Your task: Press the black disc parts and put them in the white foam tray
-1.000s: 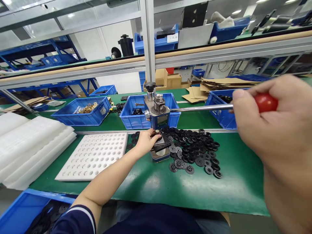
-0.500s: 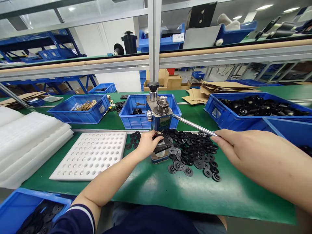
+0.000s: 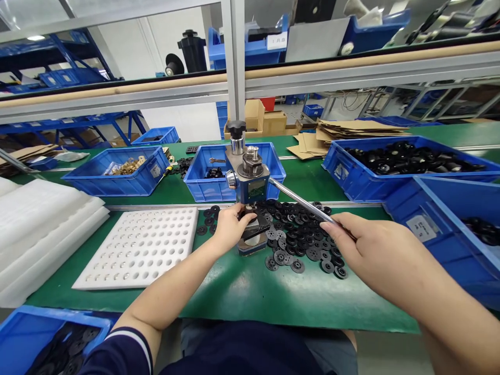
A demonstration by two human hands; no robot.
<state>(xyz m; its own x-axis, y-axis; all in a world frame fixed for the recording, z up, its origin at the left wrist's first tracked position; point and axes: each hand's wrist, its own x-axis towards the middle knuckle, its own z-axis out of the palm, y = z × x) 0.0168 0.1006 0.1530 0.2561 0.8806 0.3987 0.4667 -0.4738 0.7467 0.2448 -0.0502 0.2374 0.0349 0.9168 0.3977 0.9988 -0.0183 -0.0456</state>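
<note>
Ideally, my left hand (image 3: 228, 227), pinching 1 dark part (image 3: 250, 210) beneath the press head (image 3: 253, 188), should hold it flat, clear of the stroke, while I draw the lever (image 3: 297, 199) smoothly, right hand (image 3: 361, 240) clamped round it.

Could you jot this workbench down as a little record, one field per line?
Left hand: beneath the head of a lever press; what it touches is partly hidden
Right hand: gripping the metal lever, which slopes down
Right of press: loose black discs
Left of press: white foam tray, rows of round holes
Behind press: blue bin, wrench inside
</note>
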